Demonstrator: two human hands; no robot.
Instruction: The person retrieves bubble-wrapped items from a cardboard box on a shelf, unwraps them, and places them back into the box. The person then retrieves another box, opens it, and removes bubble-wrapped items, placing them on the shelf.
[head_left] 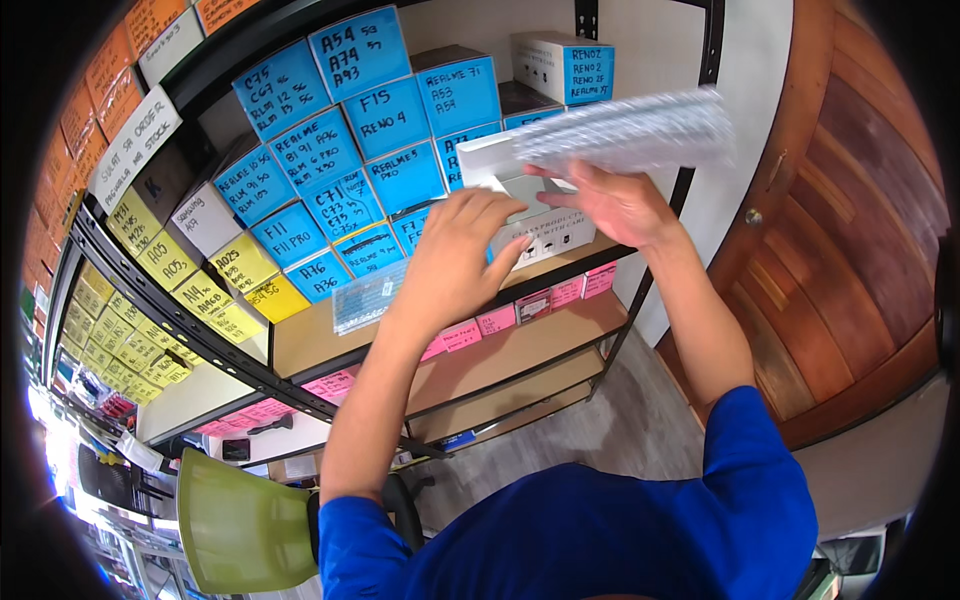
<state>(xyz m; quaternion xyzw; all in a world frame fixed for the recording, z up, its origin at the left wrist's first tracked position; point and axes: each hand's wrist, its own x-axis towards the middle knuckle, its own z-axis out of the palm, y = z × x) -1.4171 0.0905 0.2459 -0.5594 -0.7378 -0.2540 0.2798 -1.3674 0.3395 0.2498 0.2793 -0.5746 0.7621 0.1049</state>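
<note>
A white cardboard box (560, 238) with its flap raised stands on the shelf in front of me. My left hand (450, 250) is at the box's left side, thumb and fingers apart; whether it touches the box is hard to tell. Over the box's right end, my right hand (618, 203) holds a stack of clear plastic packets (650, 130), smeared by motion. Part of its grip is hidden behind the stack. Left of my left wrist, another clear packet (362, 303) lies at the shelf's front edge.
Blue-labelled boxes (375, 120) are stacked behind my hands, with yellow-labelled boxes (215, 300) to their left. Pink-labelled boxes (497, 321) line the shelf below. A black metal post (640, 290) and a wooden door (840, 220) are right; a green chair (240, 525) stands lower left.
</note>
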